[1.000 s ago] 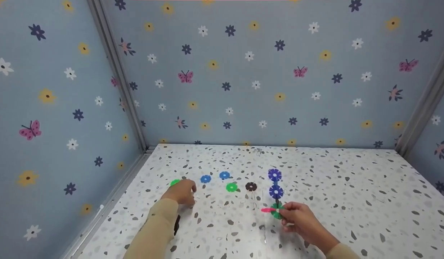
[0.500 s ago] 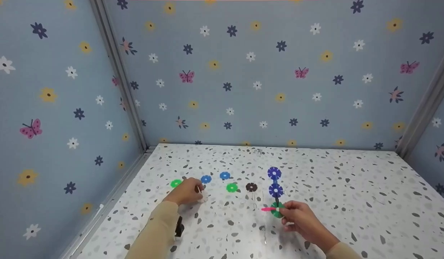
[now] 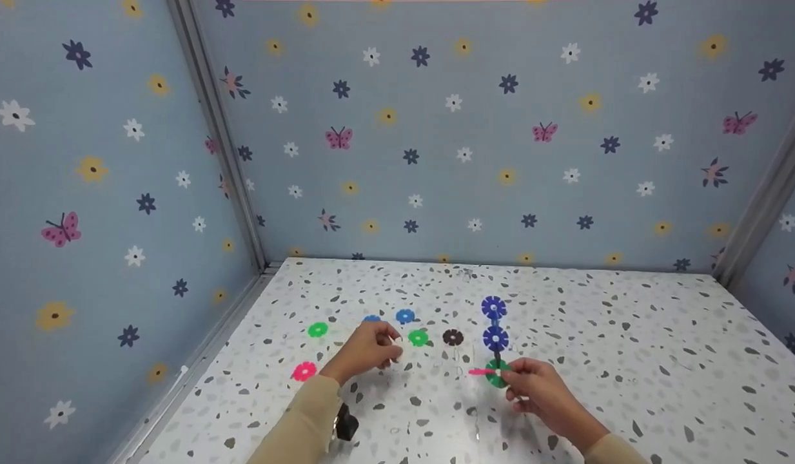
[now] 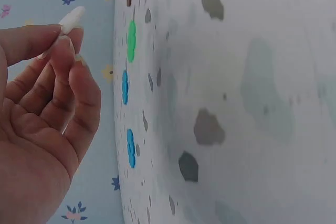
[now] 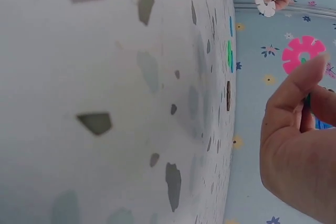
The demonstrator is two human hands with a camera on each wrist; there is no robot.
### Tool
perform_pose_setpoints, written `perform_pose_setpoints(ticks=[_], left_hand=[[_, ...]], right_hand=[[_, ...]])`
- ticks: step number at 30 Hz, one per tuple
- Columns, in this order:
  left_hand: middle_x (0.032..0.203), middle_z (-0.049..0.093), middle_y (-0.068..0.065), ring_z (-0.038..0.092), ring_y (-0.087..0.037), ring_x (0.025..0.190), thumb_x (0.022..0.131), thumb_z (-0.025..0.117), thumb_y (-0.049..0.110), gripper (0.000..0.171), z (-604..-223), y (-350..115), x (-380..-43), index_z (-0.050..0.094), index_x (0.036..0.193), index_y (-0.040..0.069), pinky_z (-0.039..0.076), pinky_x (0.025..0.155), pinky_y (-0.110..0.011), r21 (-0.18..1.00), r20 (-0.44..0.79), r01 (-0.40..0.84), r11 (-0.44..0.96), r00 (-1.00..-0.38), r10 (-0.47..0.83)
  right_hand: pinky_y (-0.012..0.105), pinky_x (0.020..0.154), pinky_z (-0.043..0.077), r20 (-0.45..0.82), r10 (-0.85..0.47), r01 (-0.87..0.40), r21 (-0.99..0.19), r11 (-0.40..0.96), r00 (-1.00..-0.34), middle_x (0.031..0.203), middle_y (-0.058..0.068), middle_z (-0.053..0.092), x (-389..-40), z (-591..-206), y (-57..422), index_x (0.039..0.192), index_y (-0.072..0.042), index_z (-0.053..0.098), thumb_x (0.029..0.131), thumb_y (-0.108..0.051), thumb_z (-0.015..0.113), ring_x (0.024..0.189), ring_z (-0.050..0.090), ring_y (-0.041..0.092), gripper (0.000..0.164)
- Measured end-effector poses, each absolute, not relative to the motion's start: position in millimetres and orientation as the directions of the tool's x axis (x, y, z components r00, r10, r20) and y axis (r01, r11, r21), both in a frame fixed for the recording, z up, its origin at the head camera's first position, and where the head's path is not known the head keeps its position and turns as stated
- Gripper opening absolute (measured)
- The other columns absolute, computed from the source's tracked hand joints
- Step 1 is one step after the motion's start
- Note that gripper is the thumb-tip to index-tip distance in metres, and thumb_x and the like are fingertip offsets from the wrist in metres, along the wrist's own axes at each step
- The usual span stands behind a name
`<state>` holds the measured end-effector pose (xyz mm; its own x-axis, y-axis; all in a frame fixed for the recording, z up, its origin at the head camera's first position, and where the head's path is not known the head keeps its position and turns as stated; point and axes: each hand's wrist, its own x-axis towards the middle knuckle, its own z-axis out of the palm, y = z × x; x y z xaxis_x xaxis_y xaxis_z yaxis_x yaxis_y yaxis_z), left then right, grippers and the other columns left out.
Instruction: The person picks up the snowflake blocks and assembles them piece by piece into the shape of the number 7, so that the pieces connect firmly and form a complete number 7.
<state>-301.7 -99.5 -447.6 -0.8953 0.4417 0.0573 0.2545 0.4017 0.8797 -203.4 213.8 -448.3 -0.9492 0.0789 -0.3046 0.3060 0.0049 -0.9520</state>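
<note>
My left hand (image 3: 365,351) pinches a white notched snowflake disc (image 5: 269,10) between thumb and fingertips; in the left wrist view the disc (image 4: 74,18) appears nearly edge-on. My right hand (image 3: 542,392) grips a green snowflake disc (image 3: 496,381), the near end of a joined chain. A pink disc (image 3: 478,372) slots into the green one and points left, its round face (image 5: 292,56) showing in the right wrist view. Beyond the green come a dark edge-on disc (image 3: 498,356) and two dark blue discs (image 3: 487,339), with a lighter blue piece between these.
Loose discs lie on the speckled table (image 3: 597,335): light green (image 3: 311,330) and pink (image 3: 298,372) at left, two blue (image 3: 399,316) farther back, another light green (image 3: 411,338) and a dark brown one (image 3: 446,337) in the middle. Flower-patterned walls (image 3: 436,129) enclose the back and sides.
My left hand has moved right with the white disc, uncovering the left light green and pink discs and partly covering a blue one. The right hand and chain stay nearly still.
</note>
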Motion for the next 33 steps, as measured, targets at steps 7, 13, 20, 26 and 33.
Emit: perform_pose_setpoints(ticks=[7, 13, 20, 26, 33], left_hand=[[0.076, 0.068, -0.004, 0.058, -0.012, 0.06, 0.088, 0.073, 0.01, 0.02, -447, -74, -284, 0.063, 0.105, 0.004, 0.046, 0.054, -0.025, 0.932, 0.063, 0.234, 0.276, -0.857, 0.512], [0.076, 0.067, -0.004, 0.054, -0.012, 0.058, 0.088, 0.074, 0.01, 0.021, -446, -59, -274, 0.065, 0.106, 0.003, 0.042, 0.052, -0.025, 0.944, 0.077, 0.238, 0.227, -0.832, 0.549], [0.077, 0.067, -0.003, 0.049, -0.01, 0.056, 0.087, 0.074, 0.01, 0.018, -445, -45, -267, 0.065, 0.102, 0.007, 0.04, 0.052, -0.024, 0.949, 0.056, 0.217, 0.229, -0.831, 0.554], [0.077, 0.068, -0.003, 0.048, -0.009, 0.054, 0.086, 0.075, 0.01, 0.017, -451, -34, -264, 0.066, 0.101, 0.008, 0.039, 0.049, -0.022, 0.956, 0.02, 0.182, 0.231, -0.824, 0.566], [0.077, 0.068, -0.003, 0.044, -0.008, 0.052, 0.086, 0.074, 0.01, 0.018, -452, -31, -263, 0.067, 0.103, 0.008, 0.035, 0.047, -0.021, 0.967, 0.037, 0.173, 0.187, -0.82, 0.571]], right_hand=[[0.031, 0.057, 0.046, -0.321, 0.112, 0.324, -0.946, 0.01, -0.941, 0.089, 0.011, 0.062, -205, -449, 210, 0.095, -0.003, 0.058, 0.094, -0.003, 0.062, 0.069, 0.056, 0.02, 0.005], [0.031, 0.058, 0.047, -0.315, 0.099, 0.317, -0.949, 0.005, -0.944, 0.089, 0.012, 0.062, -204, -448, 210, 0.097, -0.001, 0.058, 0.094, -0.002, 0.062, 0.069, 0.056, 0.02, 0.005], [0.03, 0.057, 0.047, -0.299, 0.08, 0.3, -0.954, 0.0, -0.951, 0.088, 0.011, 0.061, -202, -449, 210, 0.094, -0.003, 0.058, 0.094, -0.003, 0.063, 0.069, 0.056, 0.019, 0.004], [0.031, 0.057, 0.046, -0.318, 0.102, 0.32, -0.947, 0.008, -0.943, 0.088, 0.011, 0.062, -202, -453, 209, 0.095, -0.001, 0.059, 0.094, -0.003, 0.062, 0.069, 0.055, 0.02, 0.004], [0.031, 0.058, 0.046, -0.307, 0.094, 0.31, -0.951, 0.008, -0.947, 0.09, 0.012, 0.062, -204, -450, 209, 0.099, 0.0, 0.059, 0.095, -0.002, 0.061, 0.07, 0.055, 0.02, 0.005]])
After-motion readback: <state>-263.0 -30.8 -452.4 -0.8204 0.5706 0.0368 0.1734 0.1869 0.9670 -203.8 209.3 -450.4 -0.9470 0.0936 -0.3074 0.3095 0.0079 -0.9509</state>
